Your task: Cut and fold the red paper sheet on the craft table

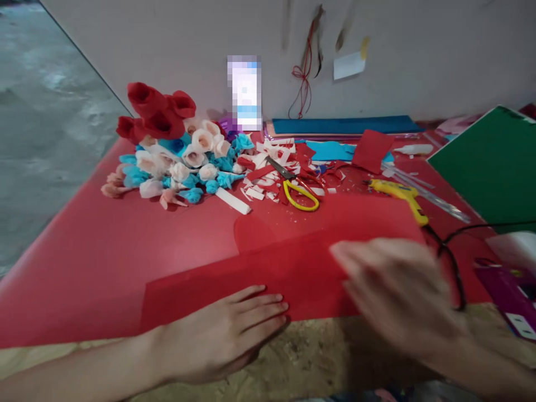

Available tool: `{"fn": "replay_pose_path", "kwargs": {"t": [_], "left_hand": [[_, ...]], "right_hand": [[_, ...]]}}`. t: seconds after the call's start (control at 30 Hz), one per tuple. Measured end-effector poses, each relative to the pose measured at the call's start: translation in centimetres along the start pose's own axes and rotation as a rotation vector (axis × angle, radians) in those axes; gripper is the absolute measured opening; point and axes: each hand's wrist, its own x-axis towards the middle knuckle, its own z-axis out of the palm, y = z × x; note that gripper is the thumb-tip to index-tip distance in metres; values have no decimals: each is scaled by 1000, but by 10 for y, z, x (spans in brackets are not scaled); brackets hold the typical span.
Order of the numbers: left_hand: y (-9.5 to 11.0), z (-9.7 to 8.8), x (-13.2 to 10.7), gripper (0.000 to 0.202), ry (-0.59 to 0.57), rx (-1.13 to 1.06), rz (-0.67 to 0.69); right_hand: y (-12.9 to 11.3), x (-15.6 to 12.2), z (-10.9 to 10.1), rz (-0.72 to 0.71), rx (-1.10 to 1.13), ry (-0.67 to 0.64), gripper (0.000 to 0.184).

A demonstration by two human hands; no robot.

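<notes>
A long red sheet (310,279), like craft paper, lies along the near side of the red tabletop, partly covered by my hands. My left hand (234,329) rests flat on its lower edge, fingers stretched to the right. Over the sheet's right part is my right hand (393,285), smeared by motion; whether it grips the paper cannot be made out. Just beyond the sheet lies a rounded red piece (253,233). Farther back are yellow-handled scissors (299,192), among red and white scraps (263,187). A yellow glue gun (397,194) lies beyond my right hand.
Red, white and blue paper flowers (180,156) are heaped at the back left, near a white glue stick (233,201). A lit phone (246,95) leans on the wall. At right are a green board (494,167), a black cable (454,268) and a purple power strip (502,290).
</notes>
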Motion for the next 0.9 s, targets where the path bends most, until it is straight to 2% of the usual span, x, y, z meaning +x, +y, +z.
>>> {"fn": "replay_pose_path", "kwargs": {"t": [0.07, 0.13, 0.2, 0.33, 0.47, 0.67, 0.9], "left_hand": [[-1, 1, -4, 42, 11, 6, 37], [-2, 3, -10, 37, 79, 6, 43], [-6, 6, -17, 31, 156, 24, 9], [-14, 14, -28, 24, 248, 108, -86], [-18, 20, -31, 21, 293, 128, -69], [-18, 22, -34, 20, 313, 161, -43], [-17, 20, -37, 21, 289, 163, -57]], "right_hand": [[-31, 5, 24, -170, 125, 32, 29], [-48, 5, 44, -220, 177, -31, 38], [-56, 4, 56, -217, 190, -82, 42], [-60, 1, 59, -205, 196, -96, 44], [-67, -5, 60, -226, 201, -123, 42], [-76, -14, 69, -251, 229, -142, 34], [-80, -19, 71, -276, 269, -156, 37]]}}
